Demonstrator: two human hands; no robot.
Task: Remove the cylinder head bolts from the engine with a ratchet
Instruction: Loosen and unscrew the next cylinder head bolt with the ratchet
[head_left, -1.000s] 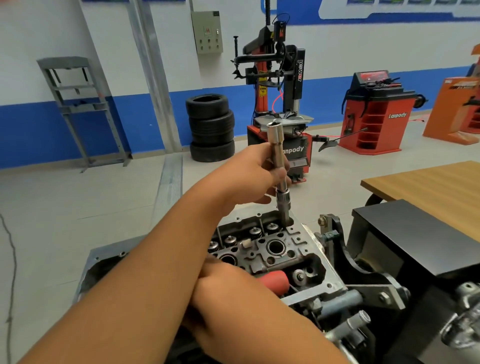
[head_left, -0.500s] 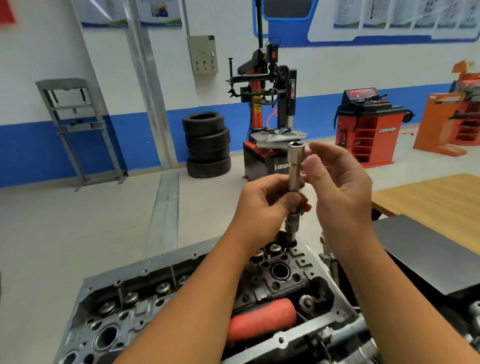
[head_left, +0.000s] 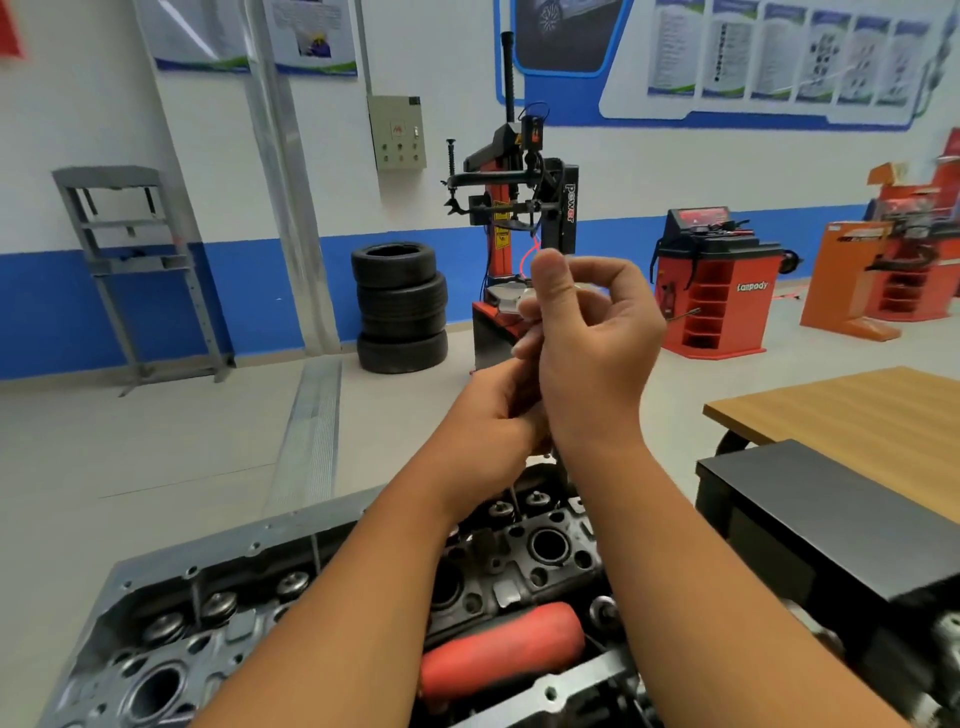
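The grey cylinder head (head_left: 208, 623) fills the lower part of the head view, with valve springs and plug wells showing. A red-handled ratchet (head_left: 504, 649) lies loose on it near me. My left hand (head_left: 493, 415) grips the lower part of an upright metal extension bar that stands on the far end of the head. Just above it, my right hand (head_left: 592, 343) curls thumb and fingers round the bar's top. The two hands hide almost all of the bar, and the bolt under it is not visible.
A black box (head_left: 831, 525) sits close on the right, with a wooden table (head_left: 857, 410) behind it. Farther off stand stacked tyres (head_left: 400, 306), a tyre changer (head_left: 519, 208), a red wheel balancer (head_left: 719, 291) and a grey frame (head_left: 130, 260).
My right hand left the red ratchet handle, rose and closed round the top of the bar. My left hand kept its grip on the bar. The view tilted upward.
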